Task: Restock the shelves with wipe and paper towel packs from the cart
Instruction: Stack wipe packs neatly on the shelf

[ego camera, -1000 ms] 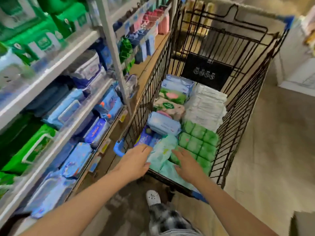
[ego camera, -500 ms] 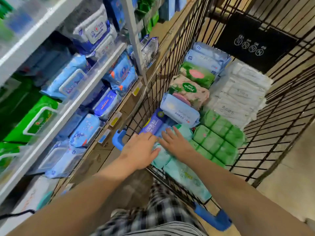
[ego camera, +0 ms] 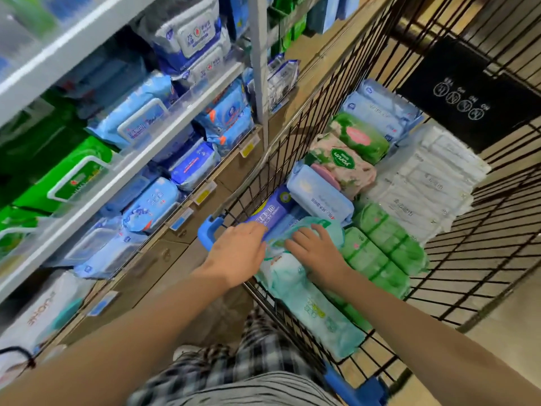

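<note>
Two hands reach into the near end of the cart [ego camera: 295, 142]. The left hand [ego camera: 237, 253] lies with nearly straight fingers over the edge of a purple pack [ego camera: 272, 206] and against the side of a mint-green pack [ego camera: 278, 244]. The right hand [ego camera: 317, 250] rests flat on top of this same pack, fingers spread. Neither hand closes around anything, so it seems the pack is only pressed between them.

Just beyond, a light-blue pack [ego camera: 319, 197] leans over the purple one, and green packs [ego camera: 380, 247] lie beside the right hand. Farther away are white paper towel packs [ego camera: 424, 183]. The shelves [ego camera: 140, 162] on the left look crowded.

The probable risk is that the soft, smooth film slips out from flat palms during the lift, or that the lift drags the light-blue pack down. On a full shelf, a pushed-in pack may knock a neighbour to the floor.
</note>
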